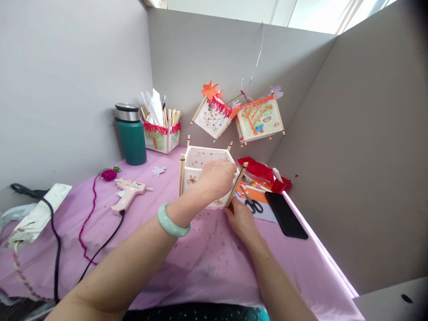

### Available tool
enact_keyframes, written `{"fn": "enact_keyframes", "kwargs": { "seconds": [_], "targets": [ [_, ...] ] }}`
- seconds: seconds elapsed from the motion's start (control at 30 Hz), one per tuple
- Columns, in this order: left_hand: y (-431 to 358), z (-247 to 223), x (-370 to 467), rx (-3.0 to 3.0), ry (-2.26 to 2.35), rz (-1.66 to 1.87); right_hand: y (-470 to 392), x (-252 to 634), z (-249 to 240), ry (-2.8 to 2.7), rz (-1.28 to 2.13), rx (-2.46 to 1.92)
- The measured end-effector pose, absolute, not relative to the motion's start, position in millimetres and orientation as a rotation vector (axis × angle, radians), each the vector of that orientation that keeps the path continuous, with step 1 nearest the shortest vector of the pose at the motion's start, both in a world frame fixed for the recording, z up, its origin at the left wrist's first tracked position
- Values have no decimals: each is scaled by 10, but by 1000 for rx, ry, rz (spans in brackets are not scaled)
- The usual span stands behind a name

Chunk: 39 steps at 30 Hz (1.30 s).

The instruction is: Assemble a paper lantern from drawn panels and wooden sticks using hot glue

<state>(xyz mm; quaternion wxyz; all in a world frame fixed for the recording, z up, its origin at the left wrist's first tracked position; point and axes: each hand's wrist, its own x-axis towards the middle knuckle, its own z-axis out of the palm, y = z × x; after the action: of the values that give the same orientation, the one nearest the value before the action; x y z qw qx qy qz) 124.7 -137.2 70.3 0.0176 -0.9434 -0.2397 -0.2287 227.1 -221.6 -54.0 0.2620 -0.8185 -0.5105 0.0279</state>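
In the middle of the table stands a square paper lantern frame (pixel 190 175), with white drawn-on panels and wooden sticks at its corners. My left hand (pixel 218 177), below a pale green bangle (pixel 173 221), reaches across its open top at the right side. Its fingers are curled; their tips and anything in them are hidden. My right hand (pixel 241 218) grips the foot of the near right corner stick (pixel 238 183), with thumb and fingers closed around the lower corner.
A pink glue gun (pixel 129 194) with a black cord lies left, near magenta yarn (pixel 109 174) and a green tumbler (pixel 132 140). Scissors (pixel 253 204) and a phone (pixel 286 215) lie right. Decorated lanterns (pixel 259 117) hang behind; a stick-filled box (pixel 157 138) stands back left.
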Motion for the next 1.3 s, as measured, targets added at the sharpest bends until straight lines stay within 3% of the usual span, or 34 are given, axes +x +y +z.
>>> {"fn": "enact_keyframes", "kwargs": {
  "seconds": [0.67, 0.77, 1.0, 1.17, 1.3],
  "targets": [
    [-1319, 657, 1208, -2941, -603, -802, -2227, 2270, -536, -1342, 159, -2101],
    [-1381, 688, 1057, -2872, -520, -1039, -2238, 2274, -527, -1340, 176, -2069],
    [-1392, 562, 480, -2324, -570, -2020, -2254, 2289, -508, -1378, 172, -1996],
    [-1217, 195, 207, -2142, -1066, -2169, -2336, 2233, -446, -1186, -291, -1708],
    [-1174, -120, 126, -2468, -1351, -1871, -2381, 1985, -218, -1280, -691, -1345]
  ]
}}
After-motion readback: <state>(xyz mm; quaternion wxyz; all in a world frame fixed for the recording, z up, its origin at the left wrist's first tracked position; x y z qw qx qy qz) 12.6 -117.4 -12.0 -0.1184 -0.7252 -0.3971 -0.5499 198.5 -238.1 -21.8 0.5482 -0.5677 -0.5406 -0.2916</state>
